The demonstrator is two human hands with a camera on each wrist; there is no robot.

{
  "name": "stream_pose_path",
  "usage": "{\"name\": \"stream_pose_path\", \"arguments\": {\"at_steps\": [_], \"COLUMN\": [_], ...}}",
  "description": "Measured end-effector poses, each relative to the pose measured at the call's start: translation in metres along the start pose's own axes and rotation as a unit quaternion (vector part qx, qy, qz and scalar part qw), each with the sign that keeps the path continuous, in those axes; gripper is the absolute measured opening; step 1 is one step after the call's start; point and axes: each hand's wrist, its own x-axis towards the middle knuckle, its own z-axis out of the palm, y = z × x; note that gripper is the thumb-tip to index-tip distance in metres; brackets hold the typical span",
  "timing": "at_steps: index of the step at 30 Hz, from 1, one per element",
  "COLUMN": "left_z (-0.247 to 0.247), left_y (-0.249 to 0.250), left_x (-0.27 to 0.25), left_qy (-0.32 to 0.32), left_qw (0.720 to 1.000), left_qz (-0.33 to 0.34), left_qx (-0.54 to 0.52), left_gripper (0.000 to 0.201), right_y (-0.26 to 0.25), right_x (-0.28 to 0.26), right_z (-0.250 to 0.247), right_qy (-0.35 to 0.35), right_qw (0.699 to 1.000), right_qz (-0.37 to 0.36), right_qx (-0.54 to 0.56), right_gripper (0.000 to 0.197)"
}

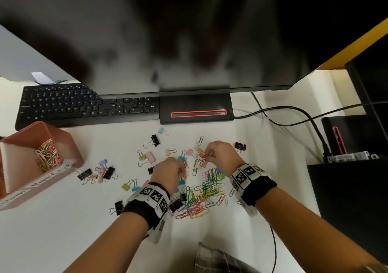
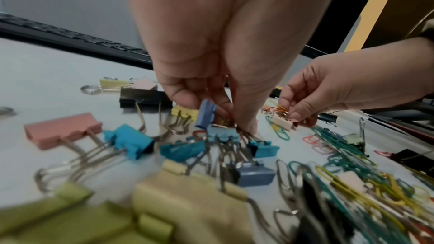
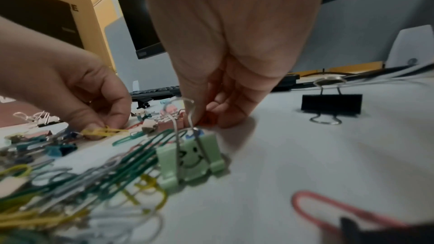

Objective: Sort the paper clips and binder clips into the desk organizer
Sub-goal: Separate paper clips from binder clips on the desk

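Coloured paper clips (image 1: 201, 195) lie heaped on the white desk between my wrists, with binder clips (image 1: 150, 157) scattered to the left and beyond. My left hand (image 1: 181, 171) hangs over the heap's far edge, pinching a few yellow paper clips (image 3: 103, 131) against the desk. My right hand (image 1: 207, 154), a little farther back and to the right, pinches orange paper clips (image 2: 279, 111) at its fingertips (image 3: 199, 118). The pink desk organizer (image 1: 69, 144) stands at the far left; one compartment holds paper clips (image 1: 48, 155).
A black keyboard (image 1: 84, 104) and the monitor stand (image 1: 195, 109) sit behind the clips. Cables (image 1: 294, 115) run to the right toward black boxes (image 1: 346, 188). A green smiley binder clip (image 3: 192, 157) and a black binder clip (image 3: 331, 103) lie near my right hand.
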Motion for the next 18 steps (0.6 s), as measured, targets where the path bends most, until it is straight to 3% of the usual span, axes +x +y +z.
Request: {"name": "stream_pose_path", "arguments": {"at_steps": [5, 8, 12, 15, 18], "left_z": [-0.002, -0.005, -0.008, -0.002, 0.006], "left_y": [0.000, -0.002, -0.003, 0.000, 0.006], "left_x": [-0.003, -0.007, -0.008, -0.008, -0.005], "left_qy": [-0.005, 0.027, 0.050, 0.051, 0.077], "left_qw": [1.000, 0.999, 0.997, 0.997, 0.994], "left_qz": [0.022, 0.022, 0.034, 0.035, 0.017], "left_qx": [0.014, -0.036, -0.052, -0.042, -0.078], "left_gripper": [0.013, 0.006, 0.016, 0.012, 0.011], "right_y": [0.004, 0.006, 0.010, 0.006, -0.006], "right_x": [-0.009, -0.015, -0.015, -0.003, 0.016], "right_z": [-0.001, -0.008, -0.027, -0.035, -0.036], "right_qy": [-0.001, 0.020, 0.064, 0.083, 0.050], "right_qw": [1.000, 0.999, 0.997, 0.996, 0.997], "right_qz": [0.013, 0.016, 0.015, -0.007, -0.053], "right_qx": [0.010, 0.027, 0.045, 0.032, -0.014], "right_gripper": [0.016, 0.014, 0.010, 0.010, 0.012]}}
